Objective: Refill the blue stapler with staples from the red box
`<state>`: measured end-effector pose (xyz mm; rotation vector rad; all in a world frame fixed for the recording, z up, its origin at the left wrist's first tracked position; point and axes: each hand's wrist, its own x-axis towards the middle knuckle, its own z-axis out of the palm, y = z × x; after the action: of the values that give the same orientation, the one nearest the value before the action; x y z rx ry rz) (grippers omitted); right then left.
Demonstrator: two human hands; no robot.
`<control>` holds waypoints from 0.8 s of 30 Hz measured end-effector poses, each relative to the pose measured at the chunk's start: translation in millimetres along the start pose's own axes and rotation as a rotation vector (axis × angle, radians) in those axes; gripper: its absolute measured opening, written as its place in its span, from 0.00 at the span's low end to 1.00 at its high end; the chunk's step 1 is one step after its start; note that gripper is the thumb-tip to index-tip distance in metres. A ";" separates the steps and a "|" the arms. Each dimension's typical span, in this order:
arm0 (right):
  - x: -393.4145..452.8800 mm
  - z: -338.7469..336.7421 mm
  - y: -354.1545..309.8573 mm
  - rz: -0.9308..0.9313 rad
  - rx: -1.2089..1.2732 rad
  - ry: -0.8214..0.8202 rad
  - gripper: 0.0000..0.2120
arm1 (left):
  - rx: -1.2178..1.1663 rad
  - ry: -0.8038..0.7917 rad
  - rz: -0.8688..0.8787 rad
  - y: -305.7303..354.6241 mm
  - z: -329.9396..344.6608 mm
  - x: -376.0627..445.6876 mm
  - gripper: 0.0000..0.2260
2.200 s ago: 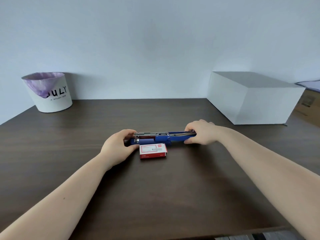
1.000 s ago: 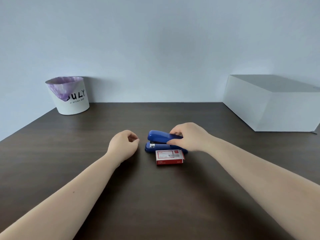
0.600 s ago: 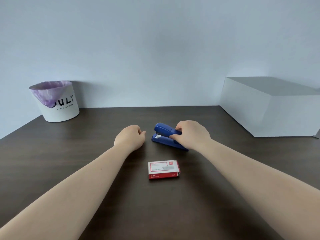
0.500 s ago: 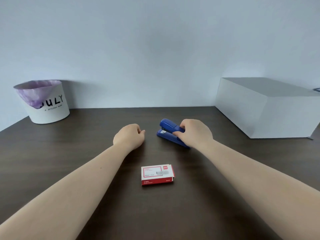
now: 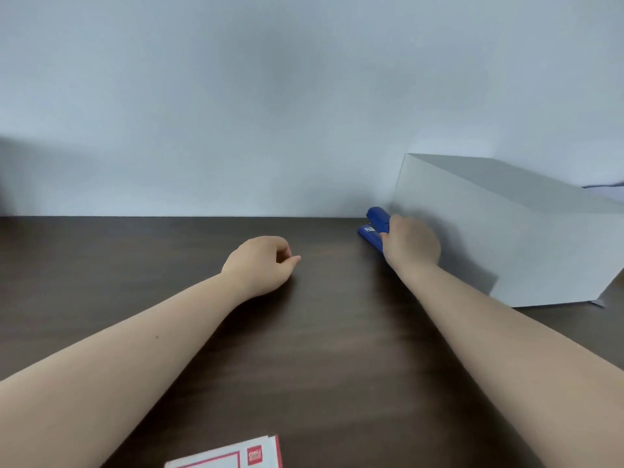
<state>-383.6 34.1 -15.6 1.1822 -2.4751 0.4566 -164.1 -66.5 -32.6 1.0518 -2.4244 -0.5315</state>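
Note:
The blue stapler [image 5: 374, 227] is closed and lies on the dark wooden table near its back edge, close to the corner of a large white box. My right hand [image 5: 410, 244] is wrapped over its rear half, so only the front end shows. My left hand [image 5: 261, 263] rests on the table as a loose fist, holding nothing, well to the left of the stapler. The red staple box [image 5: 233, 456] lies closed at the bottom edge of the view, partly cut off, far in front of both hands.
A large white box [image 5: 513, 238] stands on the right of the dark wooden table [image 5: 320, 349], just beyond my right hand. A pale wall runs along the table's back edge.
The stapler was closed, then my right hand slid it away from the red box toward the back right, beside the white box. My left hand let go and curled. The view leaned forward.

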 end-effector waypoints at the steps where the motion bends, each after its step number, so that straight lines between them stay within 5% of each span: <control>1: 7.1 3.6 3.0 -0.001 -0.024 -0.002 0.10 | -0.026 -0.003 0.024 -0.6 3.6 4.2 0.10; 16: 41.1 13.1 12.9 -0.001 -0.149 -0.041 0.13 | -0.087 -0.091 0.109 9.9 12.8 27.6 0.09; 24: 19.0 12.3 23.9 -0.079 0.019 0.083 0.14 | -0.048 -0.077 0.092 14.8 12.0 20.8 0.10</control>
<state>-415.9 30.2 -21.1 1.2375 -2.3501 0.4982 -191.9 -70.8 -30.0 0.9108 -2.5005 -0.6058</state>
